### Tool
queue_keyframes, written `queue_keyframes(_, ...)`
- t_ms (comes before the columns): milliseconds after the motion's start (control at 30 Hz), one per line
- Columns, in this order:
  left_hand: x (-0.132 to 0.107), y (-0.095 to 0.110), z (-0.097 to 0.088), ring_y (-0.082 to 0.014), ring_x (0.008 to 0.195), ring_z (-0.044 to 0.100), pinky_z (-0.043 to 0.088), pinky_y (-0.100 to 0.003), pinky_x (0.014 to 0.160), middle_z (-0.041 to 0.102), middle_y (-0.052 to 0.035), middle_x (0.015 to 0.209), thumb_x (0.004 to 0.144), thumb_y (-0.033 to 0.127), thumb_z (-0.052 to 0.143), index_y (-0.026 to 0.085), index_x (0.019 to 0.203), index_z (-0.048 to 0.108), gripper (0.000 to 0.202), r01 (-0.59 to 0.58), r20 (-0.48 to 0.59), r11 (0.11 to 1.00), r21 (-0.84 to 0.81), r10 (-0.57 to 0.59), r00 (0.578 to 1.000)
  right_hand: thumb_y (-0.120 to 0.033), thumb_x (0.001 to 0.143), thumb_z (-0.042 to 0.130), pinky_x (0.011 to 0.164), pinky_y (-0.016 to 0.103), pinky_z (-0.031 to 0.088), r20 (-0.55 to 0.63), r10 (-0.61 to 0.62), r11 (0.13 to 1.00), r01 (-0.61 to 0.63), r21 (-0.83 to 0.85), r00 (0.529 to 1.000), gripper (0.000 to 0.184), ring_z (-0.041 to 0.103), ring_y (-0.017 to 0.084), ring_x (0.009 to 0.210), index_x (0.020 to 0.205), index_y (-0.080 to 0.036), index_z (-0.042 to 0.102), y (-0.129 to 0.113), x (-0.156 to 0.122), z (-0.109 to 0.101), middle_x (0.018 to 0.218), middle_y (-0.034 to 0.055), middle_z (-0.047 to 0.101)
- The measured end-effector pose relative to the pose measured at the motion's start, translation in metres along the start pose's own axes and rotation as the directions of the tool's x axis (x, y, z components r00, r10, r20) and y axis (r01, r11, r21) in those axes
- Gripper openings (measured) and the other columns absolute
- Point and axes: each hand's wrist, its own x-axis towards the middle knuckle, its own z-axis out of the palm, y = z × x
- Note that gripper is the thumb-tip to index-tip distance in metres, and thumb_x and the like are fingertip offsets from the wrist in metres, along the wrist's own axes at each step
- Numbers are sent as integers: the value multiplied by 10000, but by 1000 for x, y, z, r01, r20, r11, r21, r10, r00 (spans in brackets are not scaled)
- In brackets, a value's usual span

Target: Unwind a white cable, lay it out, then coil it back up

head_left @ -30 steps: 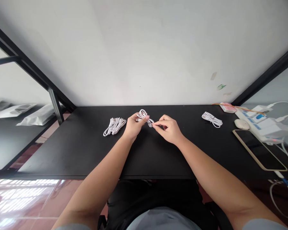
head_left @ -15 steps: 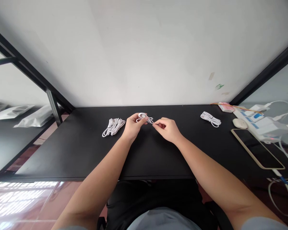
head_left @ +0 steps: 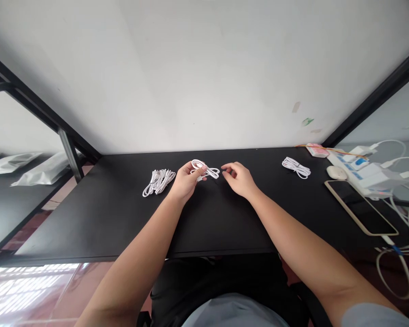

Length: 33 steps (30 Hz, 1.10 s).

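Clock centred on the coil I'm gripping, twelve toward the wall (head_left: 191, 81): far out at nine, clear plastic bags (head_left: 44, 171) lie on the side shelf. Coming in, just below nine, there's a pile of bundled cables (head_left: 158, 182) on the black desk (head_left: 105, 213), right beside my left wrist.

Now my left hand (head_left: 186, 180): it's pinched shut, thumb on top, fingers beneath, around the white cable coil (head_left: 209, 172). That coil sits at the dial's centre, loops poking out toward three, a plug end showing low by my fingertips. I reckon it's light and springy, soft enough to squash yet keen to fan open if I loosen up; smooth jacket, so a little slippery. Best hold is across the waist, all strands together, with no hard bending where cable meets plug, likely its most delicate spot.

At three, just off the loops, my right hand (head_left: 239, 180) hangs with thumb and forefinger slightly parted, apart from the coil; I see nothing between them. Further along three, a single tied coil (head_left: 296, 167), then a rounded white case (head_left: 336, 172); nearer four, a phone (head_left: 361, 207), with the loaded power strip (head_left: 343, 161) behind it.
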Motion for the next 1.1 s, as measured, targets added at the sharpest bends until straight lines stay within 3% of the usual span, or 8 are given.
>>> queue_keyframes(67,-1,-1,-1,-105,717,619,516,-226,641,650,-4,792,704,326,863,160,869,697,286,-4,17,999,44,3,1000,-319,904,609,708,311,514,-27,34,990,-30,137,999,219,612,148,723,1029,-206,750,-2,0,0,958,60,696)
queue_keyframes(200,-2,-6,-1,-112,719,633,519,-241,660,671,-12,792,700,300,870,146,901,694,308,-5,92,996,93,-4,996,-455,943,567,677,306,535,156,84,921,-136,365,984,327,671,180,787,1018,-199,756,-9,-3,4,931,69,748)
queue_keyframes(300,-2,-8,-1,-132,761,666,543,-280,739,713,-40,842,706,286,868,134,965,700,345,16,151,996,83,-28,988,-476,868,679,667,308,554,206,39,902,-123,415,978,323,675,173,726,1013,-194,743,-14,-7,6,879,56,751)
queue_keyframes(433,-2,-9,-1,-175,896,709,544,-341,891,750,-85,972,659,215,893,126,1091,677,491,52,197,999,12,-53,979,-368,761,798,676,307,569,153,9,932,-64,358,988,348,690,168,701,1052,-189,731,-18,-10,4,932,66,768)
queue_keyframes(567,0,-10,0,-168,928,716,540,-343,938,753,-86,1018,614,159,912,128,1128,645,580,34,155,998,-51,-26,988,-312,796,748,679,310,575,94,-5,969,-19,247,996,249,714,185,710,1015,-194,753,-18,-9,1,909,65,783)
queue_keyframes(733,2,-11,1,-163,861,728,585,-322,840,761,-93,984,644,224,908,123,1093,646,529,38,58,996,-75,-34,998,-287,890,629,782,346,600,122,-35,962,0,273,992,252,753,222,857,1097,-203,746,-14,-8,3,1012,71,788)
queue_keyframes(967,1,-8,-1,-210,800,745,603,-277,576,751,-93,927,732,364,840,135,1024,654,415,33,-6,990,136,-32,999,-258,955,543,792,355,593,153,-31,979,-1,205,988,336,760,215,856,1269,-242,664,-9,-8,3,1034,52,790)
queue_keyframes(1100,4,-8,-4,-199,726,738,588,-278,542,746,-101,905,754,353,821,128,1002,631,386,-1,-59,981,195,13,998,-266,954,566,762,336,561,93,-16,996,8,84,996,223,754,212,824,1152,-236,665,-11,-7,-5,999,56,794)
